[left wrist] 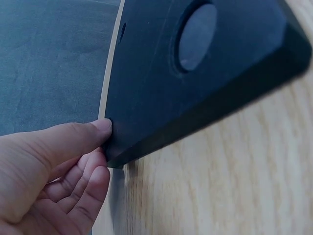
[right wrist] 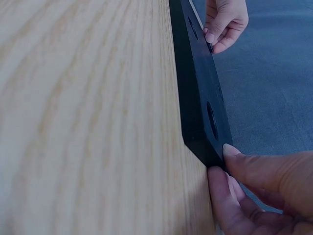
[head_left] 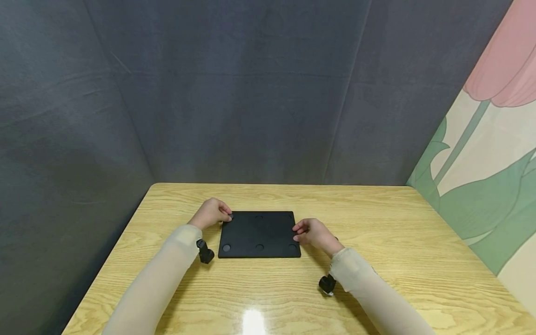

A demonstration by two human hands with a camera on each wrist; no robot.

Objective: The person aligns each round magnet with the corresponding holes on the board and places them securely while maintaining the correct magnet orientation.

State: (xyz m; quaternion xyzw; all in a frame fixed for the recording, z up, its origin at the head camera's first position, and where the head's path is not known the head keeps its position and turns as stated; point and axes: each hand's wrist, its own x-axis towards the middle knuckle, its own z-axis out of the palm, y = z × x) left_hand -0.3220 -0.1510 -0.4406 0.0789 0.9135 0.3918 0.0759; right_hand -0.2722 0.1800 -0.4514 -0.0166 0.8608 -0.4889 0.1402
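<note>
Grey-blue curtain (head_left: 234, 93) takes up the back and left; mural (head_left: 469, 167) on the right. Wood-grain table (head_left: 377, 232) below. Two pale sleeves, left sleeve (head_left: 163, 270) and right sleeve (head_left: 368, 284), come in from the near side. Between them, black plate (head_left: 259, 230): thin slab on the table, left of centre, toward the far edge. Looks flat; can't rule out a slight lift. Key relation: plate lies to the right of the left hand (head_left: 211, 213) and to the left of the right hand (head_left: 315, 232), long axis running left-right from one to the other, short edges facing the hands. Neither hand is nearer; both in contact. Left pinches the far-left corner, thumb on top, other fingers curled below. Right pinches the right short edge about midway, thumb on top, index against the side. So the right grip sits closer to the wearer, and the two aren't straight across. Wrist cams, left cam (head_left: 205, 252) and right cam (head_left: 327, 284), sit apart from the plate. Smallest: round recesses in the plate top; near-left recess (head_left: 226, 248) shows a paler grey face, others look dark. Detail right under the left fingertips: can't tell.
</note>
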